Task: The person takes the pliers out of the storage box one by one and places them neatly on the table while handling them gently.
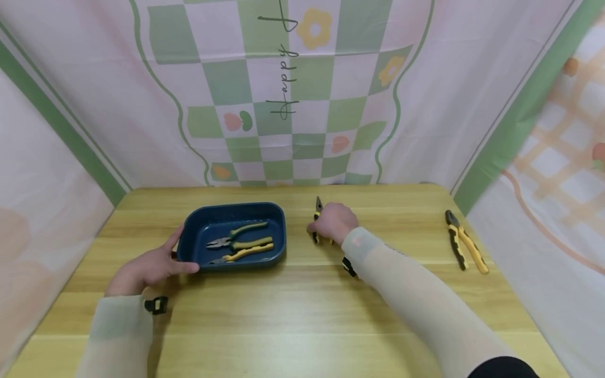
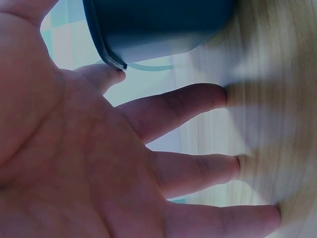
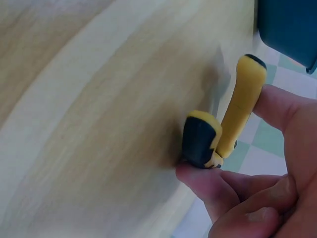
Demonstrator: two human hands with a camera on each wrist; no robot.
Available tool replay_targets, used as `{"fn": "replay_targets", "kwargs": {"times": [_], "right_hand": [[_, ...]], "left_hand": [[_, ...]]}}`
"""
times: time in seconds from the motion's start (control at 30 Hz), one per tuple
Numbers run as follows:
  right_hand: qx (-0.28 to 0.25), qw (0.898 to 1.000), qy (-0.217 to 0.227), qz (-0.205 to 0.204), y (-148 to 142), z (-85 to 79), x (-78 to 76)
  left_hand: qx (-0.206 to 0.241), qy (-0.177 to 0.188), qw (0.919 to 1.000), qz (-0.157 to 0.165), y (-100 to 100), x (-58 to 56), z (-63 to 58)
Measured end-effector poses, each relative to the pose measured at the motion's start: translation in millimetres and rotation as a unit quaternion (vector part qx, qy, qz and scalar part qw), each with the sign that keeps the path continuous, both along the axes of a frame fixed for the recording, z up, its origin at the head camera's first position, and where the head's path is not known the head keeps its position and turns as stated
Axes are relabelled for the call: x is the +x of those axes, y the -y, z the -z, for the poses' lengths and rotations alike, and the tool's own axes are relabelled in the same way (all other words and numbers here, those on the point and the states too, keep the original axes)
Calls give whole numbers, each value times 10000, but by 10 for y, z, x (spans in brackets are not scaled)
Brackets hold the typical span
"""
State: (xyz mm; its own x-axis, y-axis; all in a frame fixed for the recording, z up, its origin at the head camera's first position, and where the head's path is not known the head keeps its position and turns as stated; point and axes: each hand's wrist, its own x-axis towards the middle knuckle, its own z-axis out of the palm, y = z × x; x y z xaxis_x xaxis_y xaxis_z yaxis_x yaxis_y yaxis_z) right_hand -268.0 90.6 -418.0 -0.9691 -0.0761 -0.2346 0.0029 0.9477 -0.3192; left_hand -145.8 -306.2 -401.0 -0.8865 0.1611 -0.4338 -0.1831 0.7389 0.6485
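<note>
My left hand (image 1: 153, 265) rests at the left end of a dark blue tray (image 1: 279, 233), its fingers spread. In the left wrist view, one fingertip touches the tray's rim and the other straight fingers reach down to the tabletop. Inside the tray lie green-handled pliers (image 1: 246, 244) and yellow-handled pliers (image 1: 249, 252). To the right of the tray, my right hand (image 1: 334, 223) pinches the yellow and black handles of another pair of pliers (image 3: 242, 101) between thumb and forefinger. Their dark nose points to the back; the hand hides much of them in the head view.
Another pair of yellow and black pliers (image 1: 460, 240) lies near the right edge of the wooden table (image 1: 264, 325), handles apart. A patterned cloth (image 1: 293, 94) hangs behind the table's back edge, with more cloth at both sides.
</note>
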Motion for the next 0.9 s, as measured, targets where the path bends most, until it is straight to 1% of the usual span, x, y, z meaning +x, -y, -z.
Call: {"fn": "replay_targets", "kwargs": {"times": [0.17,0.4,0.6,0.73,0.9], "right_hand": [[206,9997,-21,-99,12,0,36],[798,9949,147,-600,27,-56,84],[734,9941,104,-788,16,-165,93],[734,9939,46,-827,21,-151,114],[854,9924,-118,-875,19,-119,113]], "left_hand": [[3,7,10000,5,-7,7,-21],[117,56,9999,-7,-2,2,-13],[118,57,9999,-22,7,4,7],[99,70,9999,-34,13,8,14],[72,128,9999,-46,3,9,11]]}}
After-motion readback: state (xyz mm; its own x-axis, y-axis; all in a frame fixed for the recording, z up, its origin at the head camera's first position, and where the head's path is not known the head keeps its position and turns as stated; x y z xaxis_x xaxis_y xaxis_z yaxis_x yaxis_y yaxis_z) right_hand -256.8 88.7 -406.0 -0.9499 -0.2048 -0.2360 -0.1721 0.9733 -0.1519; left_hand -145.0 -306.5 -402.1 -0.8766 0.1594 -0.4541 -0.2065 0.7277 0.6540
